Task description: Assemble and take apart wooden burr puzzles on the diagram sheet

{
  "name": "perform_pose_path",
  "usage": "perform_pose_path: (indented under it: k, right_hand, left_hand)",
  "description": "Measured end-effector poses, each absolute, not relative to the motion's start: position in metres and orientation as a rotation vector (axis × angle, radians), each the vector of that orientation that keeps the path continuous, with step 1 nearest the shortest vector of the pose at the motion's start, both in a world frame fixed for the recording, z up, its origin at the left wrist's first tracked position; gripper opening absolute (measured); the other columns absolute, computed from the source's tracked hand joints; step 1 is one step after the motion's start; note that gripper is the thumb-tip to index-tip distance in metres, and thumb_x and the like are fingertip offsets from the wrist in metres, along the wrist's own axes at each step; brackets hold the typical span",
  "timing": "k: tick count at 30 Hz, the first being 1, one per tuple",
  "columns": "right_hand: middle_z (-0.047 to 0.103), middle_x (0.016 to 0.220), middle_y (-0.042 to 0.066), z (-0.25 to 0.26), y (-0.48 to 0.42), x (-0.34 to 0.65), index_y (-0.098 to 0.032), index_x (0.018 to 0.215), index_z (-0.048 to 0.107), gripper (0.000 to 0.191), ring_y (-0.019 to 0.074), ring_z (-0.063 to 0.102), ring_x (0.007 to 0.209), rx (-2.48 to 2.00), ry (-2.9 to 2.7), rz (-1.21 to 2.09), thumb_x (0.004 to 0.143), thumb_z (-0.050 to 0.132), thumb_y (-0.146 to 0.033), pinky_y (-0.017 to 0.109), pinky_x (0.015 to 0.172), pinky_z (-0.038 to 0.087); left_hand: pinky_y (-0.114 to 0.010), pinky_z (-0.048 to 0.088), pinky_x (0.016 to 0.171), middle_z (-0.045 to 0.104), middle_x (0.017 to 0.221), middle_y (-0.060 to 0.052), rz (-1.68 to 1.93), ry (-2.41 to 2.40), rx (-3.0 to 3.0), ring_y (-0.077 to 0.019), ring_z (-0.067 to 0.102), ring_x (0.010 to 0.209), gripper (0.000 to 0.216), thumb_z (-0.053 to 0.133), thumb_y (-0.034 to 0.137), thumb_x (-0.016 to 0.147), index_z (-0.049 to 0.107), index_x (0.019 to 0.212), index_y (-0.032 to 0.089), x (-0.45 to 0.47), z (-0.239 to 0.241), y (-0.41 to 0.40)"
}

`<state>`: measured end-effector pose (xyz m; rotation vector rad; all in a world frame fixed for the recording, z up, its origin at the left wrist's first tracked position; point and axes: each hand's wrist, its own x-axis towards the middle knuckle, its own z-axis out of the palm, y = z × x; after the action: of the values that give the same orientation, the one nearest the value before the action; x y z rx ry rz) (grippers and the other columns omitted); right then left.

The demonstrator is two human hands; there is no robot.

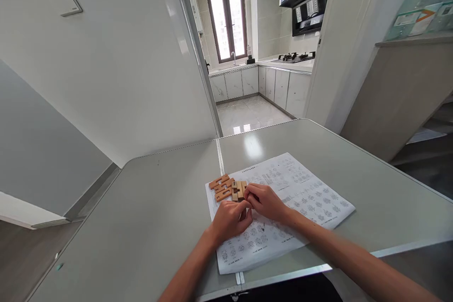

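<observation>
Pale notched wooden puzzle pieces (238, 191) lie side by side at my fingertips, one with a dark mark on its end. My right hand (266, 202) has its fingers closed at their right edge. From the near side my left hand (230, 218) meets it, index finger and thumb curled in. Fingers cover part of these pieces, so the exact hold of each hand is hard to see. Just left of them rest several darker orange-brown slotted wooden pieces (222, 188). Beneath everything is a creased instruction sheet (283, 245) printed with small puzzle diagrams.
The grey table (159, 217) has a metal seam running front to back under the sheet. A white wall panel (141, 80) stands beyond its left part. Past the far edge is a kitchen with a window (226, 19). Water bottles (421, 14) stand on a ledge at right.
</observation>
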<state>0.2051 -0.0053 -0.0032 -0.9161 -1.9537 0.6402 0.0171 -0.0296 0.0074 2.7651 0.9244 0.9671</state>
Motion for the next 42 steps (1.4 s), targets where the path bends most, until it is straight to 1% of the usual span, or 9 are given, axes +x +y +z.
perform_pose_path:
  k: [15, 28, 42]
  right_hand:
    - [0.064, 0.075, -0.001, -0.0032, -0.0049, 0.2059, -0.022, 0.076, 0.056, 0.022, 0.0146, 0.053, 0.063, -0.927, -1.967, 0.634, 0.087, 0.047, -0.005, 0.026, 0.062, 0.039]
    - [0.064, 0.075, -0.001, -0.0044, -0.0041, 0.2060, -0.022, 0.075, 0.057, 0.023, 0.0150, 0.054, 0.064, -0.924, -1.970, 0.642, 0.086, 0.047, -0.004, 0.026, 0.063, 0.040]
    - [0.063, 0.075, -0.002, -0.0048, -0.0041, 0.2057, -0.022, 0.076, 0.056, 0.023, 0.0148, 0.054, 0.064, -0.926, -1.959, 0.646, 0.087, 0.048, -0.004, 0.026, 0.063, 0.038]
  left_hand:
    - [-0.024, 0.040, 0.051, 0.058, 0.053, 0.007, 0.955, 0.934, 2.753, -0.0107, 0.055, 0.044, 0.011, 0.057, 0.011, 0.084, 0.057, 0.083, 0.022, 0.0178, 0.0073, -0.0297]
    - [-0.024, 0.039, 0.050, 0.058, 0.052, 0.006, 0.955, 0.951, 2.744, -0.0115, 0.055, 0.043, 0.012, 0.056, 0.010, 0.083, 0.058, 0.081, 0.022, 0.0189, 0.0080, -0.0302]
    - [-0.024, 0.039, 0.052, 0.060, 0.054, 0.007, 0.949, 0.932, 2.752, -0.0106, 0.055, 0.044, 0.010, 0.057, 0.011, 0.085, 0.057, 0.083, 0.021, 0.0186, 0.0089, -0.0307]
